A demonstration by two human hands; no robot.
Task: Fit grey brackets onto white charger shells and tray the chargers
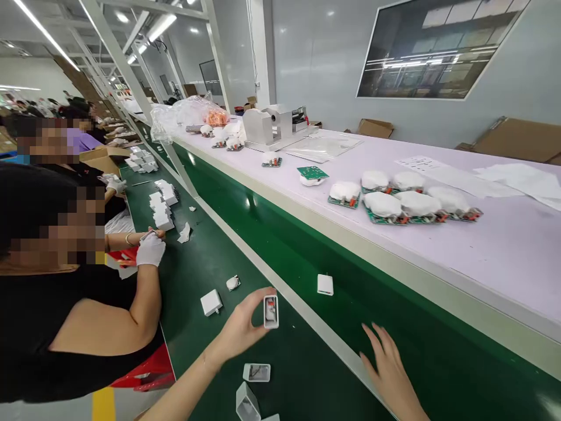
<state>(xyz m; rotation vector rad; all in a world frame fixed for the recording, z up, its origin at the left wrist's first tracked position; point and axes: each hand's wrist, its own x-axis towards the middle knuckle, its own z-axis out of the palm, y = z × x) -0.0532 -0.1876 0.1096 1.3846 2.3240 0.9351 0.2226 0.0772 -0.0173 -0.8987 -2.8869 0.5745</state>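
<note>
My left hand (240,330) grips a small white plastic housing (270,326) by its sides above the green bench. The housing's open end faces me, and something red and white shows inside it. My right hand (389,365) is over the green belt with its fingers spread, touching nothing I can see. Beyond its fingertips a closed white box (325,285) lies on the belt. Near my left forearm are an open white housing (256,372) and another open housing (248,403). Farther off lie a white box with a prong (211,302) and a small white-topped part (233,283).
Circuit boards with white padding (407,202) crowd the raised lilac shelf (499,251), near a metal fixture (274,128). A co-worker (79,327) with a white glove (151,250) sits at left beside stacked white boxes (161,207). A pale rail (302,318) divides bench and belt.
</note>
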